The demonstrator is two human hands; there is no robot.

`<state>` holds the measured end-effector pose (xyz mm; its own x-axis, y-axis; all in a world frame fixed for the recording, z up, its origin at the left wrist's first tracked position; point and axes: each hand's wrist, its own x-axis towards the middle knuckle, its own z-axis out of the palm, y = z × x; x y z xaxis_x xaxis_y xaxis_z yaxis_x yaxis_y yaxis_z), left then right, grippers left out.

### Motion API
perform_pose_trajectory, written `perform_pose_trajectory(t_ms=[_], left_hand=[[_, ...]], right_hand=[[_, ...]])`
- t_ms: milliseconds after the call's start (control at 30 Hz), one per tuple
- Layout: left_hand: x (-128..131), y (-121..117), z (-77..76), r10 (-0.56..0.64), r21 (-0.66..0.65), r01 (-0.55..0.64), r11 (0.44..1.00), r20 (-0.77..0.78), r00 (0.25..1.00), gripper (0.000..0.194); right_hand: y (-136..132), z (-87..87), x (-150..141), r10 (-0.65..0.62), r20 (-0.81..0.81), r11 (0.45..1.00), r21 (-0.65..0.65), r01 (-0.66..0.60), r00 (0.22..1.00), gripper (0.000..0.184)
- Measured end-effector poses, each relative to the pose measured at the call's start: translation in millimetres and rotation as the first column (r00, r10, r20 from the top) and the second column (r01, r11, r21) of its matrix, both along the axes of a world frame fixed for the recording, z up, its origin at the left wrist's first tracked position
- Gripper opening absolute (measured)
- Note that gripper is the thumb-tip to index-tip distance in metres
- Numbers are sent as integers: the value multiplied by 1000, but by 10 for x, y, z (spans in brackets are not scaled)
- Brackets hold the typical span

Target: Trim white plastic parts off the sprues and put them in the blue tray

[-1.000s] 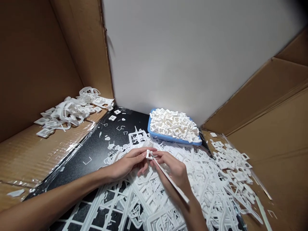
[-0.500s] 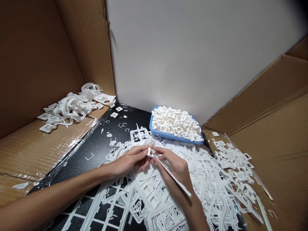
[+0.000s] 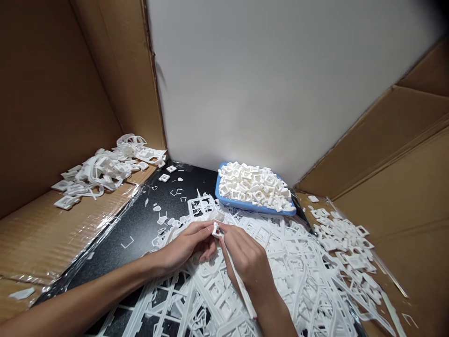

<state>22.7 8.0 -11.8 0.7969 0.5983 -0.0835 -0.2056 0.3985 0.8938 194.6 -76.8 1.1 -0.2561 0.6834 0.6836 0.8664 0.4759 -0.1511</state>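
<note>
Pinched in the fingertips of my left hand (image 3: 191, 245) is a small white plastic frame piece (image 3: 216, 230) with an opening through it. My right hand (image 3: 247, 257) is closed around a long, slim white stick-like tool (image 3: 243, 290). The tool's upper end meets the piece, and its other end points down towards me; its exact tip is hidden by my fingers. Both hands touch at the fingertips, above a heap of white plastic scraps and frames (image 3: 298, 276).
A blue tray (image 3: 245, 205) piled with small white pieces stands behind my hands. More white parts (image 3: 101, 171) lie on cardboard at the left, and others (image 3: 345, 243) at the right. Cardboard walls (image 3: 403, 164) and a white panel (image 3: 263, 93) enclose the black work surface (image 3: 115, 243).
My right hand has turned, so the tool now slopes more steeply and lies closer to the hand. The small piece is tilted differently in my left fingers. The camera view has shifted slightly.
</note>
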Motion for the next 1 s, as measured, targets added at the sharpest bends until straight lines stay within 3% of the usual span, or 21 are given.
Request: perform_pose_trajectory(t_ms=[333,533,733,867,967,1000], left_hand=[[40,-21,93,32,-43,-30,999,33,999,39],[10,10,119,-3,-148,11,989,49,999,37],[-24,43,77,-104,-144,108,984,33,994,40],[-44,65,61,-131,-134,138,981,59,990,43],[-55,82,75,-102,-148,116,982,94,990,43],[-56,85,81,-93,-153,108,982,102,990,43]], right_hand=[[-34,17,-38,12,25,1000,3,-12,1000,17],[-37,1,-40,-110,11,989,96,108,994,15],[-32,-27,78,-210,-64,972,94,216,976,16],[-62,9,162,-220,-242,968,63,241,945,21],[-93,65,176,-255,-501,966,-100,237,827,6],[-100,84,174,-256,-575,966,-174,190,777,11]])
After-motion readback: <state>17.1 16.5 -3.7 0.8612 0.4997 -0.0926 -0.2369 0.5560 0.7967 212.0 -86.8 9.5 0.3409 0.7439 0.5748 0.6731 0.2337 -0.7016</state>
